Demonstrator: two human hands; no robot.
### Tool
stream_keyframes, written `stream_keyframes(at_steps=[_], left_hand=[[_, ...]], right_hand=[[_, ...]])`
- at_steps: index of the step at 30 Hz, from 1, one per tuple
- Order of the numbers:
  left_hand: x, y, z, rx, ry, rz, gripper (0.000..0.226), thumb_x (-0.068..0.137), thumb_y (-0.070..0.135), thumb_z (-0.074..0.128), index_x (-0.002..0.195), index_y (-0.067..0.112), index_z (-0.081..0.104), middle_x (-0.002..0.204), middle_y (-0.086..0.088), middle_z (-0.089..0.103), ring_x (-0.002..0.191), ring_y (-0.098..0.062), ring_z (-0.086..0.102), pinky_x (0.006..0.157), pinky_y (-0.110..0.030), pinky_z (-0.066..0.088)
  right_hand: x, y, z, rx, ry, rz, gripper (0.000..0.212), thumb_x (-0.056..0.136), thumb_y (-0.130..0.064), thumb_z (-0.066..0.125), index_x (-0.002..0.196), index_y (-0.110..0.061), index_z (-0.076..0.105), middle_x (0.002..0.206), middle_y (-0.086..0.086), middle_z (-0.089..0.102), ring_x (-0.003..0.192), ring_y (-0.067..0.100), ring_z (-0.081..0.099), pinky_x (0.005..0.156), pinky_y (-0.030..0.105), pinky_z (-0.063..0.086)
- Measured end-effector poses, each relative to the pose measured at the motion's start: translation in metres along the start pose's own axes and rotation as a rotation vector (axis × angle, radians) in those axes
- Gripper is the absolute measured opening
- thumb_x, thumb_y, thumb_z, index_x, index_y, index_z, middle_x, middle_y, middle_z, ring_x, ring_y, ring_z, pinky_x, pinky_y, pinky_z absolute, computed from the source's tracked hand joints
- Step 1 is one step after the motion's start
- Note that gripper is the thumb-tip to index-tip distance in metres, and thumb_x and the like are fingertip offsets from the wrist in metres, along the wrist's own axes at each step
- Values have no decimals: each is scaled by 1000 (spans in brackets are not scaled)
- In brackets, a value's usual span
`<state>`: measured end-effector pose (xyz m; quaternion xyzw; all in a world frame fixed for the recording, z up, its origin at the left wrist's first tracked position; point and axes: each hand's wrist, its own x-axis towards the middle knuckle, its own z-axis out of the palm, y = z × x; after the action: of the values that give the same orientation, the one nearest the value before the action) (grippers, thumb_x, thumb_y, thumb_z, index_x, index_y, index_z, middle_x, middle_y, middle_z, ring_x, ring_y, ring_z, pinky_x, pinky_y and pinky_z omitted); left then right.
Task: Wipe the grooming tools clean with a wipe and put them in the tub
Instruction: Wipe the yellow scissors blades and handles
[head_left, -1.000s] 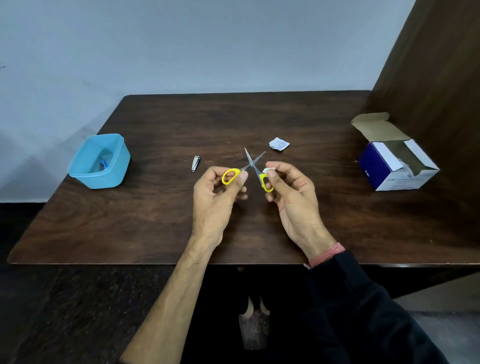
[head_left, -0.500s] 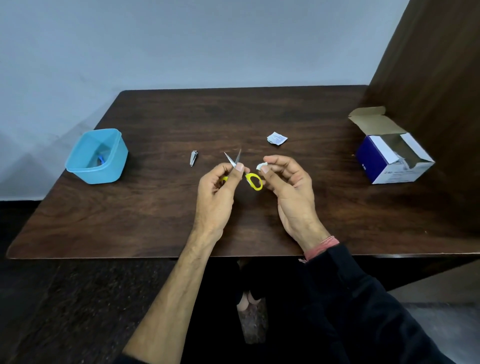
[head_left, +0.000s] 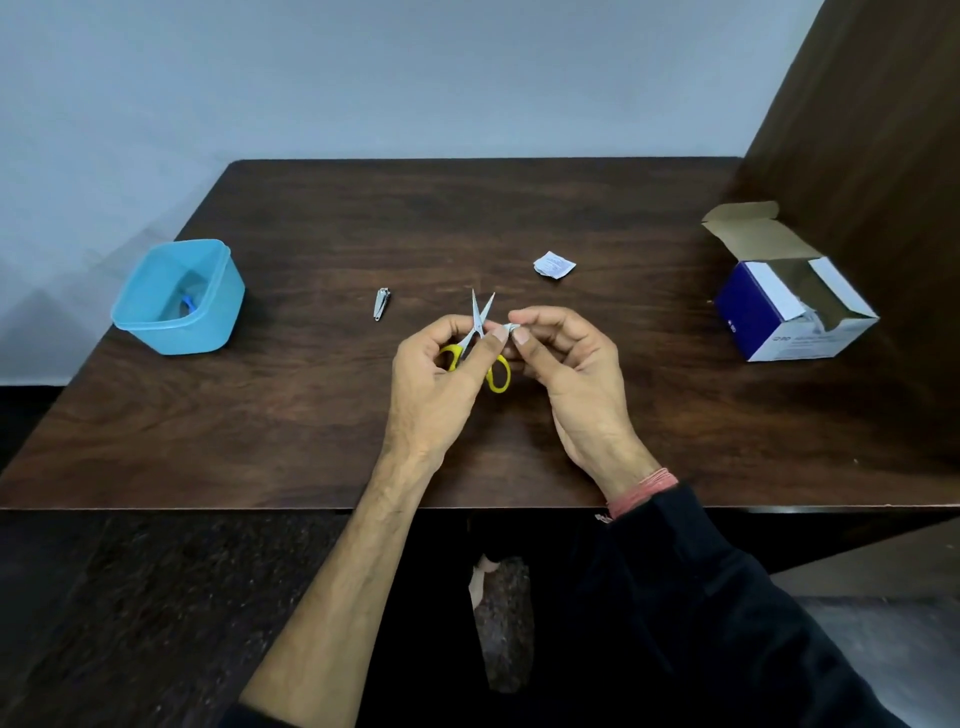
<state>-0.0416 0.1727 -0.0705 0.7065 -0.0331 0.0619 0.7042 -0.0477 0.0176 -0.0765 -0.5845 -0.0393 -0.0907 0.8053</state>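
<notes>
My left hand (head_left: 434, 384) grips the yellow-handled scissors (head_left: 480, 340) above the tabletop (head_left: 291, 415), fingers curled round the handles, blades slightly parted, tips pointing away from me. My right hand (head_left: 569, 374) pinches a small wadded wipe (head_left: 511, 328) at its fingertips, just beside the blades' base. Past the hands: nail clipper (head_left: 382, 304) lies flat to the left, torn wipe packet (head_left: 554, 265) to the right. Blue tub (head_left: 179, 299) at far left edge, something blue inside. Open box (head_left: 789, 296) far right.

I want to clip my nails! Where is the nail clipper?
The nail clipper lies on the table, left of the scissors in the hands and right of the blue tub.
</notes>
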Motion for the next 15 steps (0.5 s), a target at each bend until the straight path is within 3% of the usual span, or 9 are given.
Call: stream_keyframes(at_steps=[2, 6, 8, 10, 11, 15], left_hand=[[0, -1, 0, 24, 6, 9, 10, 99, 32, 83, 101, 22, 82, 91, -10, 82, 79, -39, 69, 82, -48, 59], [-1, -2, 1, 30, 32, 12, 13, 100, 33, 81, 99, 21, 82, 82, -17, 74, 73, -21, 54, 73, -40, 49], [-1, -1, 0, 32, 10, 4, 12, 102, 33, 80, 102, 22, 83, 80, -12, 74, 73, -21, 56, 72, -45, 54], [-1, -1, -1, 30, -25, -3, 14, 102, 37, 79, 106, 23, 84, 89, -21, 77, 78, -25, 61, 79, -55, 59], [-1, -1, -1, 28, -31, -3, 14, 103, 37, 79, 106, 24, 84, 90, -21, 77, 79, -24, 61, 80, -52, 58], [-2, 2, -1, 47, -3, -3, 13, 107, 32, 75, 107, 23, 83, 82, 1, 71, 76, -14, 54, 74, -34, 48]], right_hand=[[0, 1, 0, -15, 2, -1, 18, 104, 1, 70, 120, -5, 75, 103, 14, 81, 96, 29, 76, 89, 42, 64], [-1, -1, 2, 11, 30, 22, 18, 105, -7, 71, 123, -4, 75, 107, 20, 80, 94, 30, 76, 86, 43, 64], [-1, -1, 3, 3, 42, 24, 16, 103, -10, 75, 117, -4, 77, 103, 18, 80, 89, 27, 76, 83, 41, 64], [0, 1, 2, -11, 41, 21, 15, 99, -9, 79, 114, -3, 79, 98, 15, 80, 87, 24, 76, 81, 38, 64], [0, 1, 1, -6, 40, 24, 15, 98, -7, 79, 113, -2, 79, 95, 14, 80, 85, 22, 75, 79, 36, 64], [2, 4, -1, -7, 13, 38, 14, 101, -5, 76, 113, -4, 81, 90, 8, 77, 82, 19, 69, 77, 30, 61]])
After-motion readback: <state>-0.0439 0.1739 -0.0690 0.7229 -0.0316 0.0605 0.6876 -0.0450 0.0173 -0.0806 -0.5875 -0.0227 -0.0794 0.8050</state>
